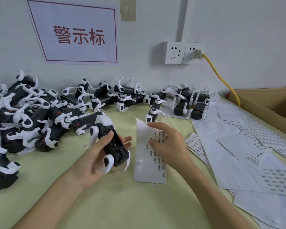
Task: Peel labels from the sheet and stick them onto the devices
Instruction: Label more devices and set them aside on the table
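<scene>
One device [113, 146], probably light rigid plastic, gripped round its body by left hand [96, 161], frame centre. Right hand [167, 146] touches thin, floppy label sheet [149, 164] beside it; pinch unclear. Peel from a corner.

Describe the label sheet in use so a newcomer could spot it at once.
On the pale green table, look between the heap of black-and-white devices at left and the loose sheets spread at right. The label sheet lies alone there, held by the right hand, top edge curled up; the others lie flat, untouched.
</scene>
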